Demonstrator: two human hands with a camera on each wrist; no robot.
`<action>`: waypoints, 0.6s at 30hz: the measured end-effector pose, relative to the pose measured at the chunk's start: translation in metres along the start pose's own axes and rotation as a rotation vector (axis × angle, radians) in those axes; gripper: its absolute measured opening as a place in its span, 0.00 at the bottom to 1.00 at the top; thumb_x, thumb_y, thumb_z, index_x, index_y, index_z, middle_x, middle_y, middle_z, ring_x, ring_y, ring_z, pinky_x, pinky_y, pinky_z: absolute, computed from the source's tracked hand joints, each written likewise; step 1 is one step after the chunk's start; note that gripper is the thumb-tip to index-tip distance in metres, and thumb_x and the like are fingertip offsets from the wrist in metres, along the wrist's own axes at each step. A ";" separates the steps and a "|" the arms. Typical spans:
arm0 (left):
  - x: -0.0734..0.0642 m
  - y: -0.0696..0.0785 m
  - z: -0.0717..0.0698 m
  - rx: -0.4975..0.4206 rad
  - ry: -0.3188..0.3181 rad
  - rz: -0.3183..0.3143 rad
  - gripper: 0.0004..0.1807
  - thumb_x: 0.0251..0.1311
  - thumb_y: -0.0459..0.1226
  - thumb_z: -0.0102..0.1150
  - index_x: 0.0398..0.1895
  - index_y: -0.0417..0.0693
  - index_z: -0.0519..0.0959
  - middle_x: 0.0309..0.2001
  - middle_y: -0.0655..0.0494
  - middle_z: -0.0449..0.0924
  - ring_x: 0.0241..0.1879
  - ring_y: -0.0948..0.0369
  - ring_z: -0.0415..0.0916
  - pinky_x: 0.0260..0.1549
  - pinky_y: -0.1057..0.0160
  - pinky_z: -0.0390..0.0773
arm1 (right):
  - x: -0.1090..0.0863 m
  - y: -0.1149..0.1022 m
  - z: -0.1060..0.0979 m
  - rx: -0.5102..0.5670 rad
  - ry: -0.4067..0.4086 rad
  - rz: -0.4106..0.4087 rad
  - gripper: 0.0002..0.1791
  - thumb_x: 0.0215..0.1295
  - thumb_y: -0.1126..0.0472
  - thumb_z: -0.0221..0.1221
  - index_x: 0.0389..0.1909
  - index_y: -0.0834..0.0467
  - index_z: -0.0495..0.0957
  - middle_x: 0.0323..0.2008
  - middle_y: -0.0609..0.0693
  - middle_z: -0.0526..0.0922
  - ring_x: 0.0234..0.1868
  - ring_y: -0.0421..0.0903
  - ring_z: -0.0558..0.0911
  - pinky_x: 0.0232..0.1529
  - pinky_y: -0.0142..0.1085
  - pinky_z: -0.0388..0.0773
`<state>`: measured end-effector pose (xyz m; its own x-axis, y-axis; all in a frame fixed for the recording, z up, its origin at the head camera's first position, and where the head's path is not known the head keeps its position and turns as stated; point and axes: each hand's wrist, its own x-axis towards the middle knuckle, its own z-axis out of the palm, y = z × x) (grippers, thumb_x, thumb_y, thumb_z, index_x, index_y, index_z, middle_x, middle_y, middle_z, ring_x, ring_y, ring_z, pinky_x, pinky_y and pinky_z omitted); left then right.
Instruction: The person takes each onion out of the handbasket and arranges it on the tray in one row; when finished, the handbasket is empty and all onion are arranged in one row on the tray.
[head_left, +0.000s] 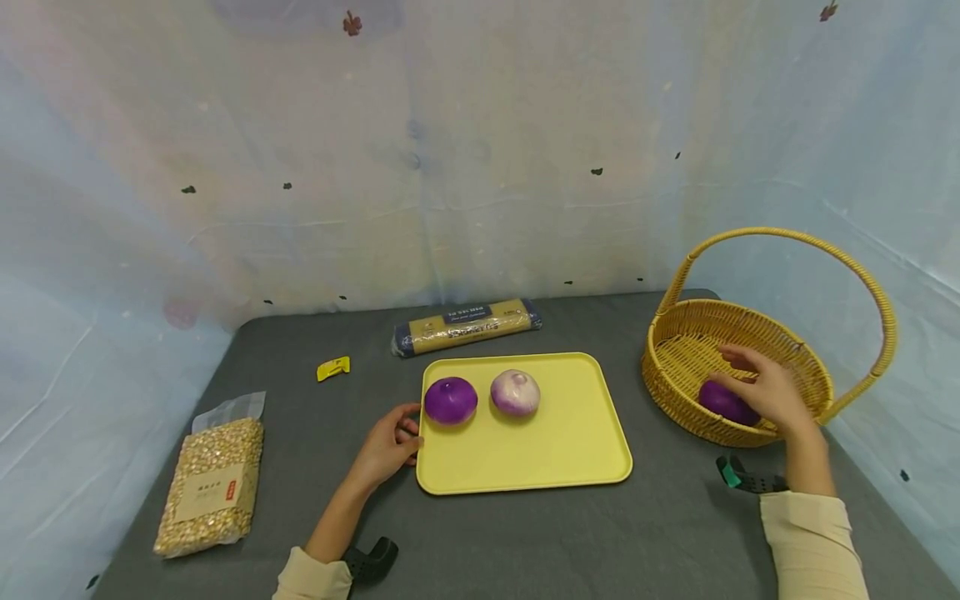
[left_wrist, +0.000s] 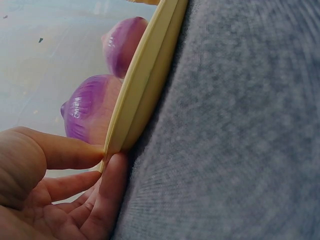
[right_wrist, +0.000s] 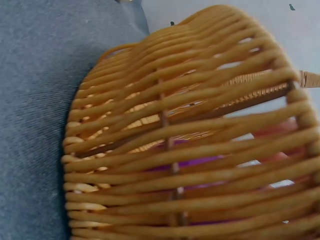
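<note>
A yellow tray (head_left: 555, 450) lies on the table, bearing a deep purple onion (head_left: 451, 401) and a paler purple-and-white onion (head_left: 515, 393). At the tray's left edge is my left hand (head_left: 392, 446); the left wrist view shows its thumb and fingers (left_wrist: 75, 155) pinching the rim. Over at the right, my right hand (head_left: 768, 392) reaches inside a wicker basket (head_left: 675, 400), just above another purple onion (head_left: 726, 403). Its thumb and fingers are spread apart over that onion. The basket wall mostly hides this hand in the right wrist view.
Behind the tray lies a long pack of spaghetti (head_left: 467, 327). A small yellow wrapped packet (head_left: 333, 368) is to its left. Nearer the left edge is a clear bag of yellow grains (head_left: 213, 483). The basket's tall handle (head_left: 787, 233) arches upward. A patterned curtain (head_left: 450, 167) hangs behind the table.
</note>
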<state>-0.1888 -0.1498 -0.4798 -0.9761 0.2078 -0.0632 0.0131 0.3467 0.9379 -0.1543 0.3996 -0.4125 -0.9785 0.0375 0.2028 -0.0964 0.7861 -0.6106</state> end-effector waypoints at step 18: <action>-0.012 0.023 -0.001 0.030 -0.002 0.012 0.27 0.54 0.22 0.56 0.60 0.30 0.66 0.36 0.40 0.71 0.29 0.53 0.75 0.21 0.56 0.80 | 0.002 0.000 0.007 -0.085 -0.209 0.028 0.32 0.61 0.51 0.60 0.59 0.68 0.67 0.50 0.70 0.74 0.45 0.61 0.75 0.37 0.41 0.75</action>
<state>-0.1769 -0.1455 -0.4565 -0.9755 0.2136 -0.0524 0.0315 0.3716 0.9279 -0.1581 0.3948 -0.4174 -0.9979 -0.0618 0.0188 -0.0620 0.8360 -0.5452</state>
